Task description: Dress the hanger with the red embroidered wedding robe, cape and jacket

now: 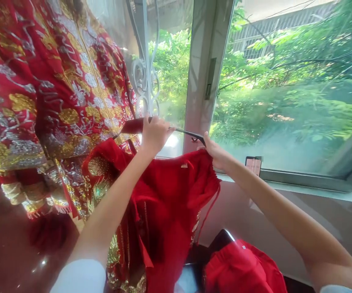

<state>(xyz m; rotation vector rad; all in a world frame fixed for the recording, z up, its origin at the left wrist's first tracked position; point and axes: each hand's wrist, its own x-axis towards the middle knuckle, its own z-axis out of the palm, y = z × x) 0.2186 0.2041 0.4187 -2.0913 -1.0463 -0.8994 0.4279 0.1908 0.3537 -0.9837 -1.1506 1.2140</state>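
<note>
- Red skirt (166, 203), plain lining side outward with gold embroidery showing at its edges; it hangs from a hanger (163, 129) held up in front of the window (286, 89), between the two raised arms.
- Hanger: red-padded at its left end, dark bar running right; roughly level at the top of the skirt.
- Left hand (154, 133): fingers closed around the hanger near its middle.
- Right hand (215, 154): pinching the skirt's waistband at the hanger's dark right end.
- Red jacket (50, 89), heavy gold and silver embroidery, hanging to the left, just beside the skirt.
- Red cloth (243, 266), bunched, lying low at the right under the sill.
- Phone (253, 165), standing on the window sill (316, 191), just right of the right hand.
</note>
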